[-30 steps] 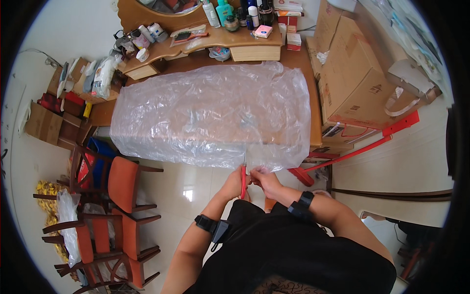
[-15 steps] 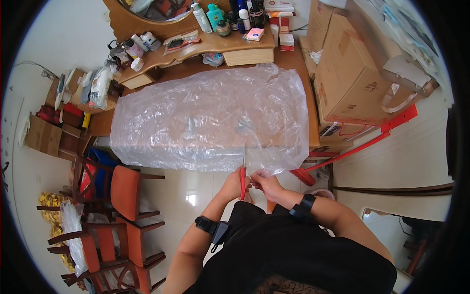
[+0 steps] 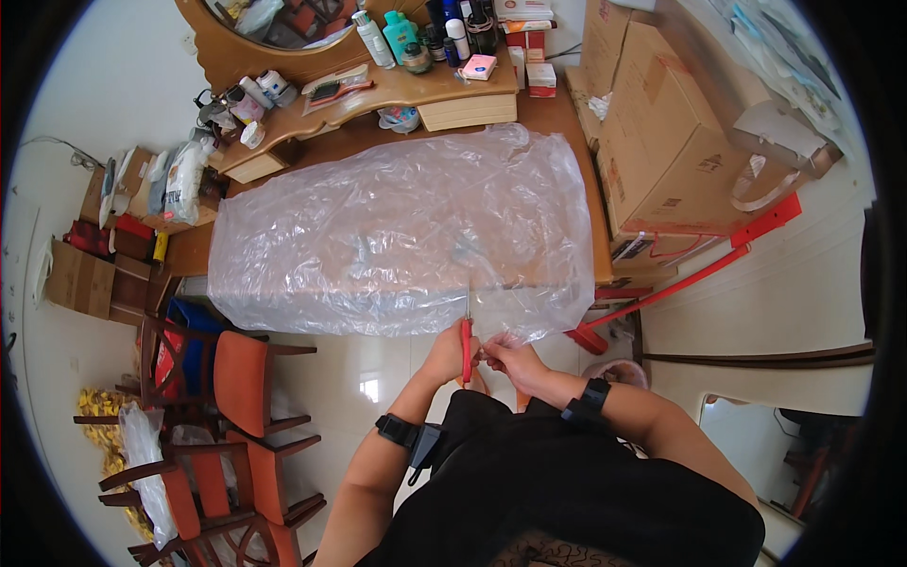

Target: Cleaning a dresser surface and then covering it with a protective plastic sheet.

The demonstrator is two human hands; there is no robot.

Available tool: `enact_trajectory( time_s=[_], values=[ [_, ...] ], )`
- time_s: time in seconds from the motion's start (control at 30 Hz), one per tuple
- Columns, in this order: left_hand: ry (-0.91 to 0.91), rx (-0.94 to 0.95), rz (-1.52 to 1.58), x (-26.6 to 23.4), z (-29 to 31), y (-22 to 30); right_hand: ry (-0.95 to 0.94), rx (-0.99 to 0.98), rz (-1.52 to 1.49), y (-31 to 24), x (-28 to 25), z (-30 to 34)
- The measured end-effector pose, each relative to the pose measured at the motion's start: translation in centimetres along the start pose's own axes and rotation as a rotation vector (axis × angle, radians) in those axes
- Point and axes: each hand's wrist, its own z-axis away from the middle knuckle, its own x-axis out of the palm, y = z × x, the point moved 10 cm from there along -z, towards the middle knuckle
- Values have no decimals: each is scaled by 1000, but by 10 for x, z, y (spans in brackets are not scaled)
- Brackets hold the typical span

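Note:
A large clear plastic sheet (image 3: 397,227), crinkled and shiny, covers most of the wooden dressing table and hangs over its front edge. At that edge, my left hand (image 3: 444,354) is closed round the red handles of a pair of scissors (image 3: 467,348). The blades point away from me at the sheet, next to a slit-like line in it; how far they are apart cannot be made out. Just right of the scissors, my right hand (image 3: 513,361) pinches the sheet's near edge, fingertips close to my left hand.
Bottles (image 3: 401,34), a hairbrush (image 3: 340,90) and small boxes stand along the raised shelf at the back. Tall cardboard boxes (image 3: 652,132) are stacked on the right, beside a red pole (image 3: 675,288). Stacked chairs with orange seats (image 3: 248,383) stand on the left.
The view has shifted slightly. My left hand still holds the scissors at the sheet's edge, and my right hand has moved only slightly.

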Motion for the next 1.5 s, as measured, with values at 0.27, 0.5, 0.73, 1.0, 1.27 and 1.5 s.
enact_trajectory(
  time_s=[0.27, 0.5, 0.73, 1.0, 1.27, 1.5],
  values=[
    [53, 132, -104, -8, -17, 2, -10, 16, 5, 3, 0, 5],
    [-4, 55, 28, -5, -17, 7, -23, 1, -41, 0, -1, 6],
    [-16, 43, 40, -8, -28, 5, -13, 11, -25, 5, -5, 11],
    [-7, 5, 170, -8, -30, 9, 10, 15, -39, 3, -9, 14],
    [-38, 19, 27, -14, -42, 20, -4, 38, 25, 12, -11, 17],
    [-59, 27, 129, -13, -44, 26, -4, 29, -5, 10, -14, 19]
  ],
)
